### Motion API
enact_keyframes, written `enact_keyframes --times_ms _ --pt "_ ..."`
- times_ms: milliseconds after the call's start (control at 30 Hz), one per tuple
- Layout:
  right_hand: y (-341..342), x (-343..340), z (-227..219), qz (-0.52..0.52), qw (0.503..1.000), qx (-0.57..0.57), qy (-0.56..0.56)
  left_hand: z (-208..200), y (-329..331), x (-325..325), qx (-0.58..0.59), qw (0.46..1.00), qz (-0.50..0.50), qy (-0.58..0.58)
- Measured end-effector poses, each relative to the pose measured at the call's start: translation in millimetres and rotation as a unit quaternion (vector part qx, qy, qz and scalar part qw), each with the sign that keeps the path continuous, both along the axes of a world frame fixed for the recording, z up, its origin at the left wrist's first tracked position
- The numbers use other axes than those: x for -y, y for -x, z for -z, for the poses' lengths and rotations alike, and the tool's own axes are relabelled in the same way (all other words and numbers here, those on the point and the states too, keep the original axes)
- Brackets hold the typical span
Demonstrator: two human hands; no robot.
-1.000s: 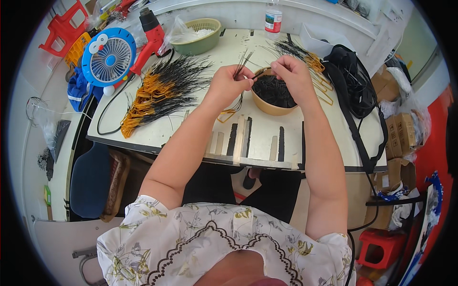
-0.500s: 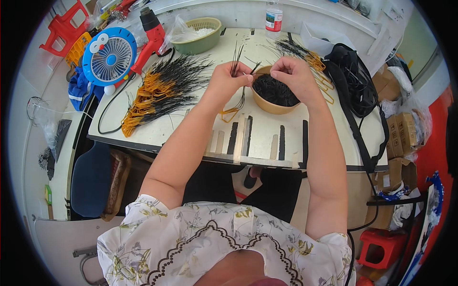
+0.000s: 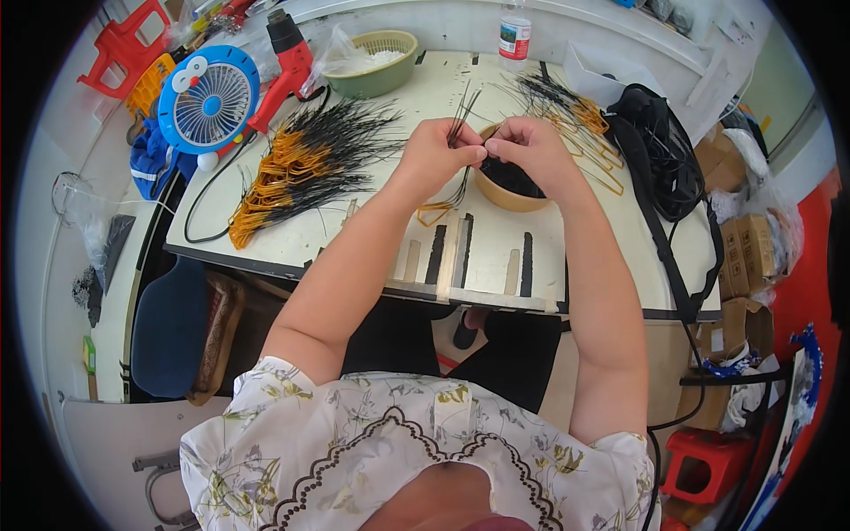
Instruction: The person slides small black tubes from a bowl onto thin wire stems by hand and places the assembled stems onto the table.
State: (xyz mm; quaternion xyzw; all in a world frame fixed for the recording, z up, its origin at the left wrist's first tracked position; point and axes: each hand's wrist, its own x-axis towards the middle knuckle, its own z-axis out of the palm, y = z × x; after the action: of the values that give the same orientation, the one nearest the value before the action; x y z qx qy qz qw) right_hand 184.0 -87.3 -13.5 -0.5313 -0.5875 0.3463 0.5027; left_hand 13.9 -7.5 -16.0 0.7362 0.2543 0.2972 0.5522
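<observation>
My left hand [image 3: 434, 159] is closed around a small bundle of thin black-and-orange wires [image 3: 461, 113]. Their dark ends stick up above the fingers, and a bent orange part [image 3: 433, 213] hangs below. At its fingertips, almost touching, my right hand [image 3: 536, 157] is in a pinch; whatever it grips is too small to name. Both hands are over the near left rim of a tan bowl [image 3: 511, 203] of short black pieces [image 3: 513, 177], partly hidden by my right hand. Left of my left hand lies a large pile of black-and-orange wires [image 3: 292, 168].
More such wires [image 3: 584, 115] lie at the back right beside a black bag [image 3: 660, 150] with straps. A blue fan [image 3: 211, 104], a red heat gun [image 3: 292, 66], a green basket [image 3: 381, 80] and a water bottle [image 3: 514, 40] line the back. Tape strips mark the front edge.
My right hand has come in to my left hand's fingertips, which have shifted slightly right with the wires. The two hands were a little apart before.
</observation>
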Motion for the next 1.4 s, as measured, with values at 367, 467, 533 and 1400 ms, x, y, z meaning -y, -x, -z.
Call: enact_keyframes --times_ms 367,467,533,1400 --pt "-16.6 15.7 -4.0 0.248 0.842 0.475 0.063 0.4 0.5 -8.5 0.038 0.989 -0.003 0.143" --pt "-12.8 7.7 8.1 0.225 0.811 0.535 0.075 3.4 -0.6 -9.3 0.023 0.993 -0.016 0.111" --pt "-10.1 5.1 7.7 0.23 0.821 0.52 0.058 4.3 0.7 -9.0 0.029 0.995 -0.012 0.099" --pt "1.4 -3.5 4.5 -0.015 0.99 -0.113 -0.085 1.9 7.1 -10.4 0.116 0.926 0.15 0.326"
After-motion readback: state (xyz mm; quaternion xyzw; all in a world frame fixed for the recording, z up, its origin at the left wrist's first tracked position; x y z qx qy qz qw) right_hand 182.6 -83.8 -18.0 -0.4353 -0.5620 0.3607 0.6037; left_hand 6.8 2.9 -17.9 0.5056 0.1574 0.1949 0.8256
